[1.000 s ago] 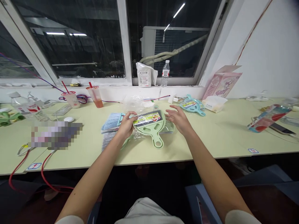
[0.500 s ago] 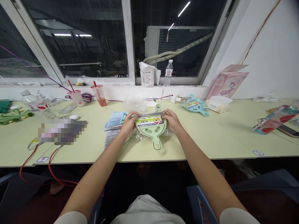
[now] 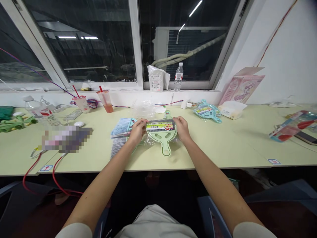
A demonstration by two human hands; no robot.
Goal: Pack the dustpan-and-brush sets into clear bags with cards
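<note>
Between my hands is a light green mini dustpan and brush set [image 3: 162, 135] in a clear plastic bag with a yellow-green label. Its handle points toward me. My left hand [image 3: 138, 131] pinches its left edge, and my right hand [image 3: 182, 129] grips the right edge; both are closed on it. Just left of my left hand lie a blue-bristled brush [image 3: 122, 127] and a grey-bristled brush [image 3: 118, 147], partly hidden by that hand. Farther back on the right lies a blue packaged dustpan and brush set [image 3: 207, 111].
Crumpled clear plastic [image 3: 143, 109] lies behind my hands. Two drink cups [image 3: 107, 100] with red straws stand at the back left. A tissue pack [image 3: 232, 110] and pink box [image 3: 242, 86] are at the back right. A water bottle [image 3: 178, 77] stands on the sill. The table's front edge [image 3: 160, 170] is near me.
The green set has tilted slightly and shifted a little to the right and away from me. Both hands keep hold of it.
</note>
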